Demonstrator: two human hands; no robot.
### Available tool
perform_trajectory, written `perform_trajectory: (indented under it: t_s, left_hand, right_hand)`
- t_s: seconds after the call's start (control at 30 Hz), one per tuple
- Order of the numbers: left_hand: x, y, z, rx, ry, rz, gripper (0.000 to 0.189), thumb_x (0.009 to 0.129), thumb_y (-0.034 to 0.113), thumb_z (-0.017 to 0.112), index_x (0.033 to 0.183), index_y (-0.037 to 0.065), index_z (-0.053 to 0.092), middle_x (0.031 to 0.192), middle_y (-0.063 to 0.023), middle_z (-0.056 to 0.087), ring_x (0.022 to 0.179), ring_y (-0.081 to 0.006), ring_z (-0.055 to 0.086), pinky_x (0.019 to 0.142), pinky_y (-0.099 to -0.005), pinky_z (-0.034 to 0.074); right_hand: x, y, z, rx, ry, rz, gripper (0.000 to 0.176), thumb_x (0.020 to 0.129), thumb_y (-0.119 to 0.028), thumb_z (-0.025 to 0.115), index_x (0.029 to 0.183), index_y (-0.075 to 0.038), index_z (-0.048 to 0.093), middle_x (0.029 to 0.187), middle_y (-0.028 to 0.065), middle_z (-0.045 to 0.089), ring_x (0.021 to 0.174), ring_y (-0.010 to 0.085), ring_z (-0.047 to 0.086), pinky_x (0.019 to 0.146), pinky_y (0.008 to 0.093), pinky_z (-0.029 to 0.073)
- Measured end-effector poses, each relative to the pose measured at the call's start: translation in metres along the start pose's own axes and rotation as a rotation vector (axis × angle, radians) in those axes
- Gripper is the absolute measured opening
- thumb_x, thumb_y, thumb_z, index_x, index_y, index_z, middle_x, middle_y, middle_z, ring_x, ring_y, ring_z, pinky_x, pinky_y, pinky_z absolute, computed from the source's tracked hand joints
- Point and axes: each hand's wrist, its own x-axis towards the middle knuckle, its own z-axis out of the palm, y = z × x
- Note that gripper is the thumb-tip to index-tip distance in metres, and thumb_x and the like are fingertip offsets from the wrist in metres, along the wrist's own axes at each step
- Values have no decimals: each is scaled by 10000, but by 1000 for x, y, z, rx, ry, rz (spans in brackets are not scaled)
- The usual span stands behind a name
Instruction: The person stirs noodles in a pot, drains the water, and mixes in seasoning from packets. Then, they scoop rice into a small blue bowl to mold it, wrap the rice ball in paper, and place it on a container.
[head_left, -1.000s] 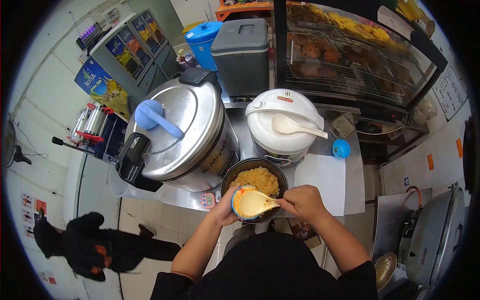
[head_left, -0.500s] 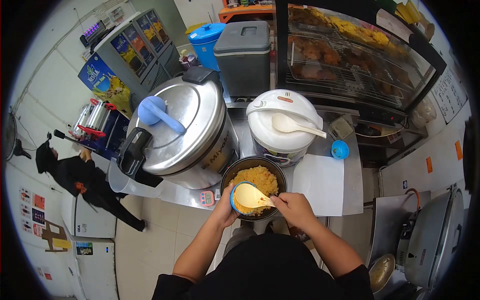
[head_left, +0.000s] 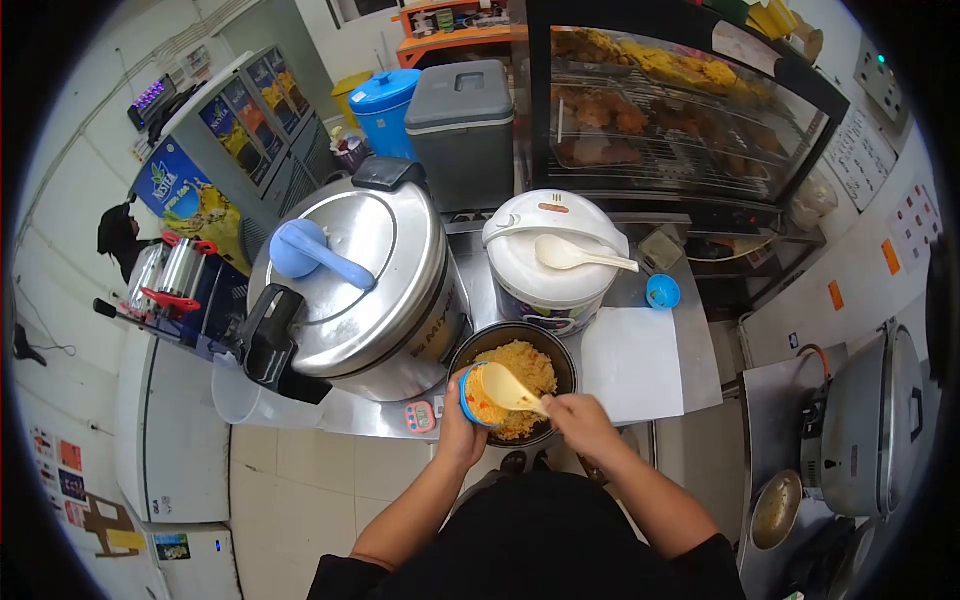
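Behind the steel counter, a glass-fronted case point(head_left: 690, 205) of browned and yellow food stands before us in the room. On the steel counter point(head_left: 702, 385), a big steel cooker point(head_left: 392, 290) rises to the left of a white cooker point(head_left: 555, 290). A dark pot point(head_left: 568, 375) of yellow rice point(head_left: 515, 358) sits at the front edge, with a white sheet point(head_left: 632, 365) to its right. A person in black works over it with 2 bare hands: the right hand point(head_left: 585, 425) grips the handle of a cream paddle point(head_left: 508, 390), 1 of 2 here; the spare paddle point(head_left: 565, 254) lies on the white lid. The left hand point(head_left: 458, 432) curls around a blue cup point(head_left: 464, 402), filled with rice, above the pot's near left side. The held blade covers part of the cup's mouth; whether it touches the grains, I cannot tell. A pink timer point(head_left: 420, 416) lies nearby.
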Motion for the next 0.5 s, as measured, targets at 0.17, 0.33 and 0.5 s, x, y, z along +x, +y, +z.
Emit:
perform_trajectory:
  t_s: [0.17, 0.33, 0.5]
  left_hand:
    - [7, 6, -27, 11, -31, 47, 539, 1087, 509, 312, 1377, 87, 480, 1363, -89, 574, 1306, -238, 526, 1139, -435, 383]
    - [2, 20, -21, -59, -67, 61, 520, 1083, 491, 331, 1404, 106, 469, 1391, -84, 550, 1330, -243, 502, 1147, -443, 375]
    - [0, 20, -24, -94, -77, 52, 493, 1095, 449, 302, 1437, 115, 426, 1419, -89, 524, 1342, -255, 491, 1140, -456, 381]
  right_hand:
    - [-14, -22, 12, 77, -32, 125, 485, 1026, -354, 589, 713, 13, 632, 594, 21, 526, 572, 113, 467, 555, 325, 397]
    - [-20, 2, 49, 230, 74, 172, 482, 1032, -381, 583, 718, -19, 626, 605, -6, 504, 557, 95, 428, 521, 299, 359]
    - [-22, -2, 65, 312, 152, 130, 477, 1034, -389, 579, 719, -33, 622, 615, -18, 497, 583, 76, 435, 525, 284, 349]
